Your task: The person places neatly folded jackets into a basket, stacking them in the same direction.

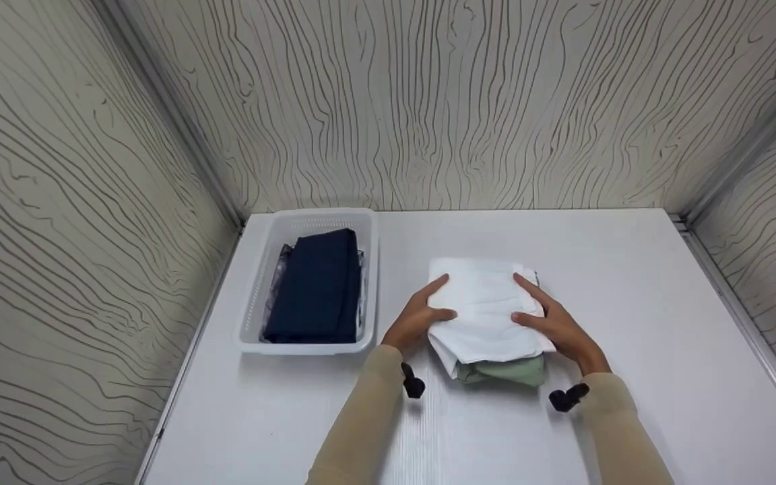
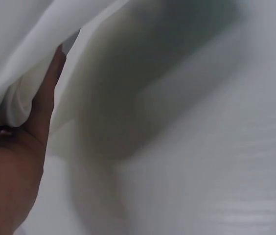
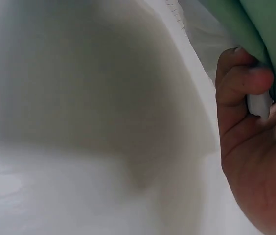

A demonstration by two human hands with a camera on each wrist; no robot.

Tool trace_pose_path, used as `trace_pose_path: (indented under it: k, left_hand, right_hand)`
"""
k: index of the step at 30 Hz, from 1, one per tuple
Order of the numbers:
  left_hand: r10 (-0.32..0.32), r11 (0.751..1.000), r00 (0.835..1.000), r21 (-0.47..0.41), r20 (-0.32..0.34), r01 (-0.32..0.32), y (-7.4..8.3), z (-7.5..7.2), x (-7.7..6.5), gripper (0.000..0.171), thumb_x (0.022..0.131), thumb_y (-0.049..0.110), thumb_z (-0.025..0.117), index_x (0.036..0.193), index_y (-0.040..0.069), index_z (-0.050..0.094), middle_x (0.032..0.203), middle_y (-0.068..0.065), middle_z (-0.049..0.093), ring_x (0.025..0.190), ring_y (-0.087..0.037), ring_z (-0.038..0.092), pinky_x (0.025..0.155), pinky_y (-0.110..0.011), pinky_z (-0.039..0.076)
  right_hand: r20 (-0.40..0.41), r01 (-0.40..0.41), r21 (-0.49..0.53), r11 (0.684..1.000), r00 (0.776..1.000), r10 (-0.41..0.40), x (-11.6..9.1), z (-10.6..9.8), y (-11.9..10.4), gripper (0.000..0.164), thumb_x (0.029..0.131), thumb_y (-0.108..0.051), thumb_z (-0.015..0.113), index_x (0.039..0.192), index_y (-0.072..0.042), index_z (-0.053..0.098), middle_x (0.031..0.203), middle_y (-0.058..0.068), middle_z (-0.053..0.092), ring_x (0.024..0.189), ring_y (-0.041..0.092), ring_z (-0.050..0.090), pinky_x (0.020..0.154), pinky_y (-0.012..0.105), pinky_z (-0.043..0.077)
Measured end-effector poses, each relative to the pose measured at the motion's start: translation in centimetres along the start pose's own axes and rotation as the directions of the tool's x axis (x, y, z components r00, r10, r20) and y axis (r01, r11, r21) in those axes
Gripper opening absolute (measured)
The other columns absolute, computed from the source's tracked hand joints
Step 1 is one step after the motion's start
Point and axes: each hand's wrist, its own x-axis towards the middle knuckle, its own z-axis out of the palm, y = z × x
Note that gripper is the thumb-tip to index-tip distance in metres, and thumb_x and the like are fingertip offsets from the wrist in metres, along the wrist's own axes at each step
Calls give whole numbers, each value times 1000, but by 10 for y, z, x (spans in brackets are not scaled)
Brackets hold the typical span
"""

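Note:
Both hands grip a folded stack of cloth by its two sides, in the middle of the table. White folded cloth [image 1: 486,310] makes up the top, and green folded cloth [image 1: 506,370] sticks out beneath its near edge. On the left side is my left hand [image 1: 420,315], thumb on top; in the left wrist view its other fingers go under the white cloth [image 2: 35,29]. My right hand [image 1: 556,327] holds the right side, thumb also on top. In the right wrist view its fingers [image 3: 241,78] curl under the green cloth [image 3: 270,29]. The stack's underside is mostly hidden.
A white plastic basket [image 1: 372,283] stands at the left of the white table [image 1: 630,289], with folded dark navy cloth [image 1: 314,289] inside. Panels with a wood-grain pattern [image 1: 428,101] enclose the table at the back and both sides.

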Motion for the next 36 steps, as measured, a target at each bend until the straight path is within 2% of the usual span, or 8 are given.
trace_pose_path:
  k: [7,16,23,29,36]
  left_hand:
    - [46,999,999,-20,-1,-46,15,-6,-1,86,90,10,79,165,31,42,175,5,33,166,-28,20,133,-51,22]
    - [78,996,997,-45,-2,-78,29,-14,-1,87,90,8,79,165,32,42,176,2,30,165,-29,22,131,-51,28]
    - [142,989,990,-39,-3,-142,48,-28,-2,87,90,9,80,165,30,41,176,2,31,164,-28,24,129,-50,32]
    - [160,985,987,-61,6,-159,63,-42,-7,88,91,7,79,166,32,40,178,1,25,162,-29,28,125,-51,38]
    - [165,985,985,-46,-43,-166,79,-59,-10,90,89,5,79,166,30,39,178,-4,25,159,-31,34,121,-51,43]
  right_hand:
    - [-20,11,-77,997,1000,-12,2,-2,-18,87,103,-25,73,172,-34,21,181,8,2,165,46,-1,127,72,15]
    - [-39,35,-113,993,998,-39,4,-1,-34,86,102,-28,74,171,-33,24,181,8,7,166,43,4,128,71,14]
    - [-51,81,-154,985,995,-89,11,1,-56,84,102,-31,74,171,-35,25,181,7,10,167,41,6,129,70,13]
    - [-40,114,-130,985,992,-120,18,4,-73,85,101,-29,75,170,-37,26,181,5,10,166,40,13,128,67,21]
    - [-32,154,-160,975,986,-161,32,14,-97,85,100,-29,77,169,-38,28,180,4,12,166,38,13,129,66,21]
